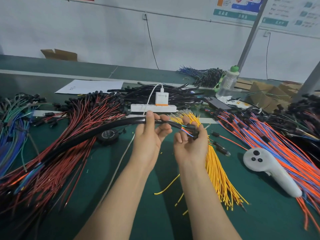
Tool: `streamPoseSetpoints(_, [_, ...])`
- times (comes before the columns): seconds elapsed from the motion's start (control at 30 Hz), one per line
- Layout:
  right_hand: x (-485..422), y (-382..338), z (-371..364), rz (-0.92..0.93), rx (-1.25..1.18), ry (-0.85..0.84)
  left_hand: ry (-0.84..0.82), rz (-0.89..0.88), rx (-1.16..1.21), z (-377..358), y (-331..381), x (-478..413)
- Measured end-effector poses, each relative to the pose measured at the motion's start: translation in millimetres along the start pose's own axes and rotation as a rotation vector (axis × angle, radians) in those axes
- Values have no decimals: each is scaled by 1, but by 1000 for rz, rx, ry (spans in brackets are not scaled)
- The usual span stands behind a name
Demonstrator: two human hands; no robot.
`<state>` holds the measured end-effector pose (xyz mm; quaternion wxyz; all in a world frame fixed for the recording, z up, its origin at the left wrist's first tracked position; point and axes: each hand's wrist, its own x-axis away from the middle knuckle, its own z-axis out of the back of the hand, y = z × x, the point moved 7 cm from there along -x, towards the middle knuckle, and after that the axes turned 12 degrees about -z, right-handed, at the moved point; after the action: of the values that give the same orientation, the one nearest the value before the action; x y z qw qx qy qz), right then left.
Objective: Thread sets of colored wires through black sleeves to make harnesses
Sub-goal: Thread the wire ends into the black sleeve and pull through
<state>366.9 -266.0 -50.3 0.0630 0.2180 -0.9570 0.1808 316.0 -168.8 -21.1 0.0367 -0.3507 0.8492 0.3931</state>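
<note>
Colored wires (185, 130) emerged from the black sleeve (103, 129) above the bench (155, 213); the left hand (149, 137) pinched the sleeve end in its fingers, the right hand (190, 146) clasped the wire connectors. Pulling straight along the sleeve should avoid snagging.

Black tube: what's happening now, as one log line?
left hand: grips black tube | right hand: holds colored wires poking from tube end | step: threading
</note>
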Motion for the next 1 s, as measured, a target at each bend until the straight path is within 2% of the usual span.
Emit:
streamPoseSetpoints(0.2, [1, -3, -4, -14, 23, -26, -53, 90, -38, -13, -15, 0])
streamPoseSetpoints(0.27, [1, -14, -4, -9, -4, -24, -193, 232, -321, -18, -11, 0])
streamPoseSetpoints(0.33, [1, -34, 1, -12, -92, -17, -435, 352, -868, -16, -1, 0])
streamPoseSetpoints(0.37, [0, -46, 3, -22, -147, -20, -543, 308, -1109, -18, 10, -3])
streamPoseSetpoints(0.4, [0, -57, 4, -38, -186, -27, -606, 169, -1288, -27, 24, -9])
streamPoseSetpoints(0.5, [1, -84, -7, -102, -191, -66, -709, -391, -1521, -84, 56, -16])
streamPoseSetpoints(0.53, [2, -94, -14, -110, -167, -89, -834, -445, -1627, -102, 46, -15])
streamPoseSetpoints(0.57, [4, -106, -22, -103, -133, -112, -998, -380, -1690, -117, 28, -13])
streamPoseSetpoints(0.6, [8, -119, -31, -76, -97, -135, -1119, -267, -1661, -129, 11, -11])
streamPoseSetpoints(0.63, [13, -133, -41, -33, -63, -155, -1174, -168, -1538, -143, 0, -10])
streamPoseSetpoints(0.67, [19, -148, -50, 25, -26, -163, -1147, -142, -1387, -160, -8, -14])
streamPoseSetpoints(0.77, [43, -183, -66, 232, 292, -75, -903, -164, -1070, -216, -13, -31])
streamPoseSetpoints(0.87, [80, -209, -81, 513, 966, 54, -595, -102, -738, -271, -34, -41])
streamPoseSetpoints(0.93, [107, -237, -85, 772, 1412, 240, -489, -43, -470, -311, -57, -29])
streamPoseSetpoints(1.0, [131, -274, -81, 958, 1610, 486, -457, 61, -204, -349, -87, -7])
